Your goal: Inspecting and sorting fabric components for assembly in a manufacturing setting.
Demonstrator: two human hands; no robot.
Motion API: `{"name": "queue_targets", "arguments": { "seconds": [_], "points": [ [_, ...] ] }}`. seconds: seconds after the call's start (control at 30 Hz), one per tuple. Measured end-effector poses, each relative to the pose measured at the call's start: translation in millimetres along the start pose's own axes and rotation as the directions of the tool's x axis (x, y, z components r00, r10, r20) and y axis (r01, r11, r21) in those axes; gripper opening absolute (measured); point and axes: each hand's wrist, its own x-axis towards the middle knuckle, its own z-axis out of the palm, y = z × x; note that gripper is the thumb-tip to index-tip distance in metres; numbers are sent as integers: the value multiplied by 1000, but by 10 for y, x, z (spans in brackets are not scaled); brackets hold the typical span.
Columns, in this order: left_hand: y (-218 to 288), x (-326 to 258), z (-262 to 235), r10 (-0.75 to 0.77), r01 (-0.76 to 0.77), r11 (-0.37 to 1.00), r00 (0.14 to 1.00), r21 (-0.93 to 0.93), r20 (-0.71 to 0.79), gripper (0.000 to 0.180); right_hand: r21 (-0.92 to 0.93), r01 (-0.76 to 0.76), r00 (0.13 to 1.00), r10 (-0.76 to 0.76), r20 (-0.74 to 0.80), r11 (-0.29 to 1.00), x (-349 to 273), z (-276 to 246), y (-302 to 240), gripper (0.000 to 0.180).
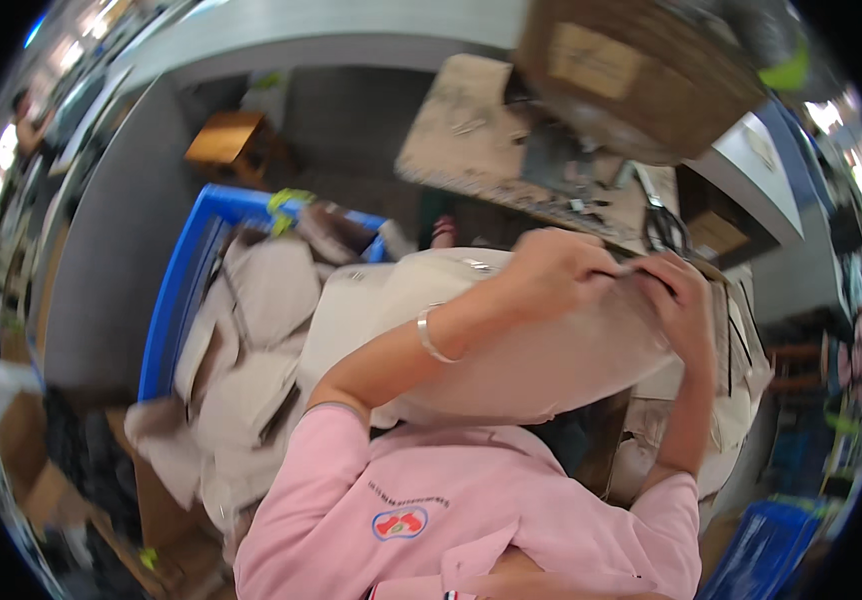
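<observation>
Head view: the left camera of a head-worn fisheye pair is facing downward, looking at close range past the pink shirt (491, 470) toward the left hand (554, 268) and right hand (681, 298), with a worktable (451, 130) lying beyond.

No wording can be read clearly: a curved line of small dark lettering (409, 497) and a red-and-blue oval badge (400, 523) mark the pink shirt (521, 490), and a blurred tan label (594, 61) sits on the cardboard box (686, 90).

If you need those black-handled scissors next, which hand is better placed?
Probably the right hand: it looks nearer the scissors than the left hand, though both hold the beige fabric.
</observation>
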Motion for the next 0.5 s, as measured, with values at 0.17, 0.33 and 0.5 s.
{"name": "queue_targets", "arguments": {
  "seconds": [0.17,0.33,0.5],
  "points": [
    [-352,455,-231,-279,284,956,958,-75,67,16,20,-36,999,36,5,999,523,54,376,24],
    [-686,712,-405,-438,460,883,879,-96,187,13,113,9,999,-6,-33,994,868,167,694,22],
    [-923,789,-451,-457,498,789,867,-360,198,15,274,-111,993,98,61,955,1085,275,919,24]
  ]
}}
